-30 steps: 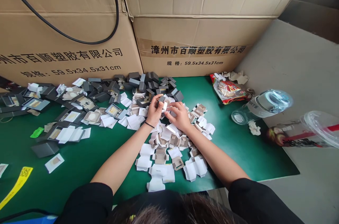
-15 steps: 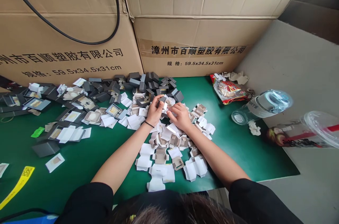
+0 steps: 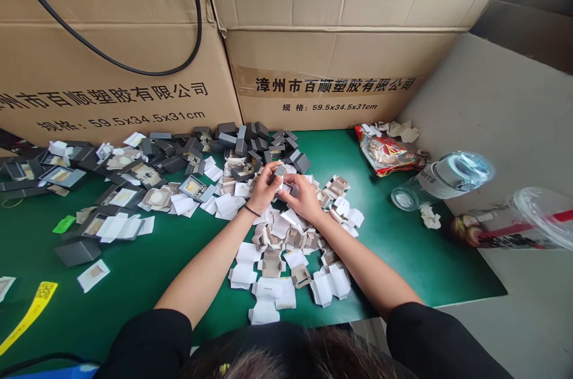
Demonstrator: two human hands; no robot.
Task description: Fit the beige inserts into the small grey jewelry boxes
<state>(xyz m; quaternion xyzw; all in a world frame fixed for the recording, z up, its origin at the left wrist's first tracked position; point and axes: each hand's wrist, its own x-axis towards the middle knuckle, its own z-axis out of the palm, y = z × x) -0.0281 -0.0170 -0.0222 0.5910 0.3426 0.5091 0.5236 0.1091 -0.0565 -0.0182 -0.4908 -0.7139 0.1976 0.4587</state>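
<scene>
My left hand (image 3: 265, 188) is closed around a small dark grey box (image 3: 280, 170), held above the heap of paper inserts. From the other side my right hand (image 3: 302, 195) reaches in, its fingertips bent against a white paper piece (image 3: 281, 184) at the box. Whether the right fingers pinch that paper is too small to make out fully, but they are closed on it or touching it. Below both hands lie several folded white and grey card inserts (image 3: 271, 262). Dark grey boxes (image 3: 227, 129) are piled just beyond the hands.
More open boxes (image 3: 145, 173) and inserts spread to the left. A yellow tag (image 3: 31, 313) lies at the front left. A red snack bag (image 3: 385, 152), a clear bottle (image 3: 443, 179) and a plastic cup (image 3: 514, 224) are at the right. Cardboard cartons (image 3: 331, 56) wall off the back.
My right hand has shifted slightly, its fingers drawing in and curling closer to the box. The dark box in my left hand has turned and shows more of its grey side.
</scene>
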